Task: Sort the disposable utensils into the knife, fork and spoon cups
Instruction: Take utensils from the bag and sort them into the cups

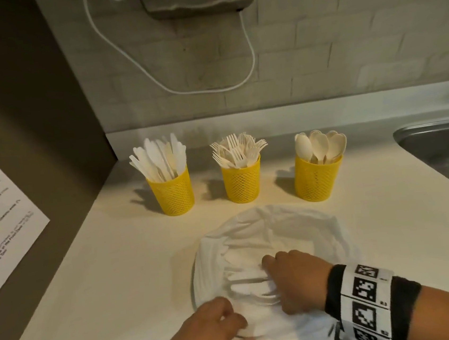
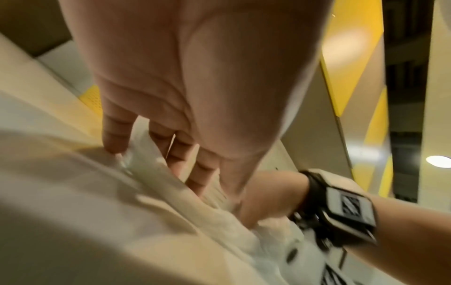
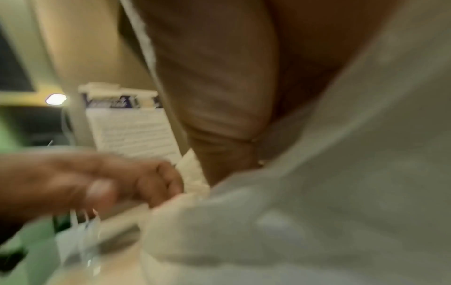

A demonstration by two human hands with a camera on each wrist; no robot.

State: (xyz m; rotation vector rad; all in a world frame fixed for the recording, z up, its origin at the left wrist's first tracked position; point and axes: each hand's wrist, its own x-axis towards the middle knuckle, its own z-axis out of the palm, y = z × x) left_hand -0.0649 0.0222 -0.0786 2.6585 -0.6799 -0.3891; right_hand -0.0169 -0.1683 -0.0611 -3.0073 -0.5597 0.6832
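In the bag point(image 1: 301, 225), right grip point(image 1: 295, 278) curls around utensils point(image 1: 246, 281); left grip point(image 1: 215, 328) pinches its edge

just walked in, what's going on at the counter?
A person is sorting white disposable utensils. The left hand pinches the near edge of a clear plastic bag lying on the counter. The right hand curls down onto the loose utensils at the bag; whether it has hold of one is hidden. Behind stand the knife cup, fork cup and spoon cup, each already holding plenty.
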